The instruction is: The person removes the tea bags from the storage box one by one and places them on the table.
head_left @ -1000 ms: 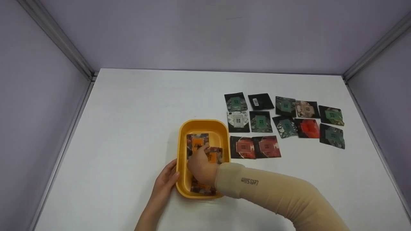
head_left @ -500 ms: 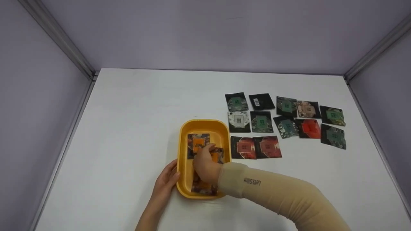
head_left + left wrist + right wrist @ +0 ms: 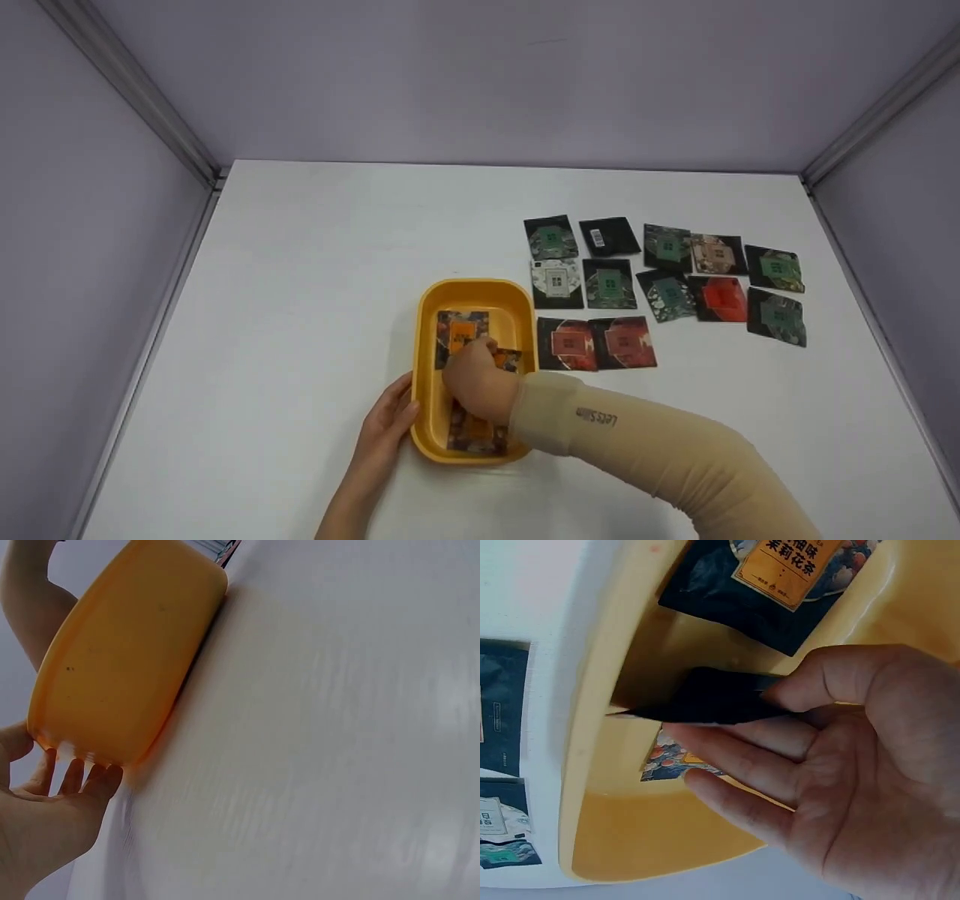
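My left hand (image 3: 386,424) rests against the outer left wall of a yellow plastic bin (image 3: 424,427). In the left wrist view its fingertips (image 3: 73,774) touch the bin's outside (image 3: 124,652). Inside the bin, my right hand (image 3: 480,381) pinches a dark tea packet (image 3: 720,697) between thumb and fingers. That packet stands edge-on in the right wrist view. A tea packet with an orange label (image 3: 461,330) lies at the bin's far end, and another orange-labelled packet (image 3: 478,435) lies near its front. My right hand hides part of the held packet.
Right of the bin, two red packets (image 3: 570,345) lie side by side. Beyond them spread several dark packets with green, white and red labels, such as a green one (image 3: 610,285) and a barcode-up one (image 3: 611,238). Grey walls (image 3: 480,90) enclose the white table (image 3: 300,262).
My right hand has shifted slightly right inside the bin, and the packet under it now shows less of its orange label. The left hand and the bin stay in place.
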Demonstrator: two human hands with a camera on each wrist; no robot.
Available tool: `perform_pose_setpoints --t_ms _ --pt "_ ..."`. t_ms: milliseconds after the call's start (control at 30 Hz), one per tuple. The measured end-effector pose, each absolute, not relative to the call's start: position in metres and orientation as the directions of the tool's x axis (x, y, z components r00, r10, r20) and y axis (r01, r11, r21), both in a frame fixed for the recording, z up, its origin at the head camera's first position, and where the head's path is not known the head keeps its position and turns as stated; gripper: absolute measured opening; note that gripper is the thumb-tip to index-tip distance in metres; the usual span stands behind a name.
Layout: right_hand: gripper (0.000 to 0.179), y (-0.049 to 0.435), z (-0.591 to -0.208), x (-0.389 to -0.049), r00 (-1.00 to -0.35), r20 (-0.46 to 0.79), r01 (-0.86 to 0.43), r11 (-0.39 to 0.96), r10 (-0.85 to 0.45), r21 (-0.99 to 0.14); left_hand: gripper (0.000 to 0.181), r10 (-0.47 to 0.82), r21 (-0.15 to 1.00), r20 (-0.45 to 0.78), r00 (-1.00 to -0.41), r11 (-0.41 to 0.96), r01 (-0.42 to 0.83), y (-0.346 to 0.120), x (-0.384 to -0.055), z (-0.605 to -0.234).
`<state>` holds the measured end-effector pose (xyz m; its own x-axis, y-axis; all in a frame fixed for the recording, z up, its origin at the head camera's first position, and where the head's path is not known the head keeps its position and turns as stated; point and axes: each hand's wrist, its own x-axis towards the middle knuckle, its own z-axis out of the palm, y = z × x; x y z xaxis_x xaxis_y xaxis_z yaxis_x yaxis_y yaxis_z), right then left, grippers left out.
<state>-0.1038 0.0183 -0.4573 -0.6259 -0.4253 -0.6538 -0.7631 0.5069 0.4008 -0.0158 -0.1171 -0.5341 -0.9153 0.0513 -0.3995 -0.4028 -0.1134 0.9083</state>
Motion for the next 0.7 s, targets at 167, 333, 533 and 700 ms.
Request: perform_pose_setpoints --t_ms 167,333,533,700 --pt "0.034 0.024 -0.449 -0.105 -0.657 -0.586 -0.747 0.514 -0.474 0.422 0.057 0.064 0.916 -0.372 -0.926 -0.134 -0.377 -0.117 -0.014 -0.535" --pt "0.03 0.03 -0.44 -0.101 -0.639 -0.541 -0.769 0.464 -0.546 0.44 0.056 0.065 0.918 -0.369 -0.927 -0.131 -0.375 -0.117 -0.015 -0.536" --pt "0.027 0.039 -0.426 -0.093 -0.575 -0.504 -0.814 0.384 -0.645 0.436 0.061 0.046 0.913 -0.394 -0.918 -0.101 -0.396 -0.118 -0.015 -0.534" --pt "0.029 0.045 -0.418 -0.085 -0.533 -0.444 -0.834 0.356 -0.72 0.423 0.067 0.027 0.905 -0.421 -0.907 -0.062 -0.422 -0.117 -0.016 -0.534"
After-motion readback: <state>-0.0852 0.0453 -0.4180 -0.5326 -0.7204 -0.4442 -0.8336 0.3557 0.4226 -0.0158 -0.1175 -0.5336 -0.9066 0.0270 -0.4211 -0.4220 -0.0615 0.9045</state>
